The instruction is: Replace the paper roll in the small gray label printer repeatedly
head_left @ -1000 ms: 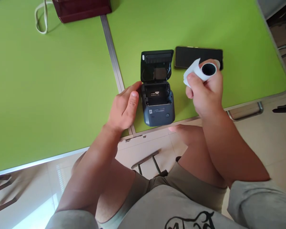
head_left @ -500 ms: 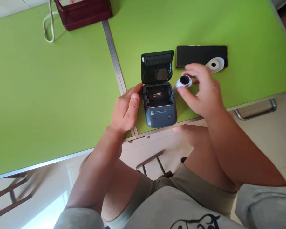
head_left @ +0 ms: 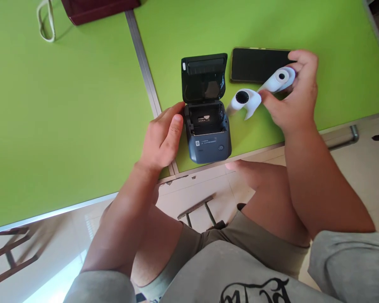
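Note:
A small dark blue-grey label printer (head_left: pixel 209 149) sits at the table's front edge, its black lid (head_left: pixel 204 80) tipped up and the paper bay bare. My left hand (head_left: pixel 162 136) lies along the printer's left side, fingers stretched out and thumb raised off it. To the right, my right hand (head_left: pixel 298 90) curls thumb and fingers around a thin white paper roll (head_left: pixel 278 80) with a small dark core. Between that hand and the printer stands a second white paper roll (head_left: pixel 236 106) with a wider black core, its loose end sticking out toward the right thumb.
A black phone (head_left: pixel 252 63) lies behind the rolls, partly covered by the thin roll and my right fingers. A dark red box (head_left: pixel 101 9) with a white cord (head_left: pixel 47 25) is at the far left. A metal strip (head_left: pixel 142 54) crosses the green tabletop (head_left: pixel 66 113).
My right hand has let go of the wide-core roll, which now shows a loose flap, and has moved right to grip the thin roll. My left hand has stayed beside the printer.

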A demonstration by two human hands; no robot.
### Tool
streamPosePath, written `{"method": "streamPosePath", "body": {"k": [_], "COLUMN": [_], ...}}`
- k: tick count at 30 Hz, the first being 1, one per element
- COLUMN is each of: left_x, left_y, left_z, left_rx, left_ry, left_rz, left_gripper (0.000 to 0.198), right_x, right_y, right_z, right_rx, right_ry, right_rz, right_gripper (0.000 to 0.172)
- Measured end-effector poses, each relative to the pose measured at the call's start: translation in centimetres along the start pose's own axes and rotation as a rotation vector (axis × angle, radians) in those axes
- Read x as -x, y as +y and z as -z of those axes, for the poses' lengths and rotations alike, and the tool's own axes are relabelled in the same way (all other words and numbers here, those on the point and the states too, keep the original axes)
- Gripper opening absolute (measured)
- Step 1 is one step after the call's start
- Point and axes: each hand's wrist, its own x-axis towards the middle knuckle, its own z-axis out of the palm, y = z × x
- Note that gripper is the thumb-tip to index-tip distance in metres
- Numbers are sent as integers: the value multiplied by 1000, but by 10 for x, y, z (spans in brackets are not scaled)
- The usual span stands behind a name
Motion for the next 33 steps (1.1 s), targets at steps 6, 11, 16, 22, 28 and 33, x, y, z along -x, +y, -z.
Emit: {"method": "streamPosePath", "body": {"k": [6,11,16,22,28,33], "left_x": [0,1,0,-1,0,1], "left_y": [1,-1,-4,-1,3,6], "left_z": [1,0,-2,-2,-1,1], "left_rx": [-10,4,30,17,3,-32], "left_ry": [2,-1,10,16,-22,-33], "left_rz": [14,39,52,53,21,-6], "left_gripper": [67,71,71,70,68,66], "right_x": [3,3,11,37,38,34], "right_y": [-8,-2,-27,-98,-106,-101], "right_z": [1,-2,-2,-9,-19,-20], "right_rx": [67,2,-243,-137,-25,-22], "right_ry": [-14,147,355,15,-45,-100], "right_rz": [-33,-5,302,725,615,590], "right_gripper": [63,69,54,33,23,15]}}
